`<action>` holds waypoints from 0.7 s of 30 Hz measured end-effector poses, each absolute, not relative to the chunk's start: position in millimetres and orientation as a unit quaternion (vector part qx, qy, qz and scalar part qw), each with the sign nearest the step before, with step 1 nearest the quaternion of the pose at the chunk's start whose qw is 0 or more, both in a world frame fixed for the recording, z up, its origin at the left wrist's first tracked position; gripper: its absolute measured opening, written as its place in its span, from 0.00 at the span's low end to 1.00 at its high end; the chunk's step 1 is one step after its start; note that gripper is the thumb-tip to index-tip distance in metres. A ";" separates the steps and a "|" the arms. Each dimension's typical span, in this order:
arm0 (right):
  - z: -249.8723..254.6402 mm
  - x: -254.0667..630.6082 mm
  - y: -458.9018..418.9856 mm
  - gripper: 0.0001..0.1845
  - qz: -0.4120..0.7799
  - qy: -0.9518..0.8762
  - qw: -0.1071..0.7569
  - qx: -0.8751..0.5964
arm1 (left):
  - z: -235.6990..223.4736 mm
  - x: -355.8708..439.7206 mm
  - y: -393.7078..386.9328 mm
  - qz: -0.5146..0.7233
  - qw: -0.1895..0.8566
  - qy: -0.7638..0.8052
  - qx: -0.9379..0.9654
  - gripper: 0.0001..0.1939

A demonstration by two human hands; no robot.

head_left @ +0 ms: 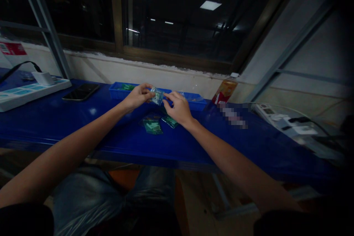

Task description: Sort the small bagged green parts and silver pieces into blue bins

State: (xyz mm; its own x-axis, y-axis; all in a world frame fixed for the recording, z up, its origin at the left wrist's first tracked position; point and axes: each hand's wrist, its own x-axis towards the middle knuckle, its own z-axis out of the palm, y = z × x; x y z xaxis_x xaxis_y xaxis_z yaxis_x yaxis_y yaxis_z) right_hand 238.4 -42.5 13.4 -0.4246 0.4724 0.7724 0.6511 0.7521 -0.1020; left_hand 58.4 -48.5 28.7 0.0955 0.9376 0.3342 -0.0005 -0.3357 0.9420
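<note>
Above the blue table, my left hand [139, 96] pinches a small clear plastic bag [157, 96] with pale greenish contents that I cannot make out. My right hand [178, 107] is at the bag's right edge, thumb and fingers bent close together; the dim light hides exactly what they grip. Below my hands lie two more small clear bags with green pieces, a left one [153, 125] and a right one [170, 121] partly behind my right hand. Behind my hands stands a long blue tray [114, 91] with green items at its left end.
A dark phone [81, 92] lies left on the blue table [110, 138], beside a white power strip [33, 92]. At the right stand a bottle [225, 91] with an orange-and-red label and another power strip [287, 123] with plugs and cables. A window runs behind.
</note>
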 end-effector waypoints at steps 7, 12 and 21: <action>11.9 234.7 -45.3 0.16 -0.165 -0.833 0.389 -0.357 | 30.6 61.5 -51.7 0.552 0.421 0.394 0.603 0.10; 11.0 234.5 -43.6 0.14 -0.126 -0.830 0.410 -0.356 | 28.8 60.9 -51.5 0.530 0.421 0.387 0.626 0.10; 9.1 232.5 -41.6 0.08 -0.066 -0.819 0.441 -0.360 | 26.0 62.2 -54.8 0.514 0.447 0.365 0.635 0.09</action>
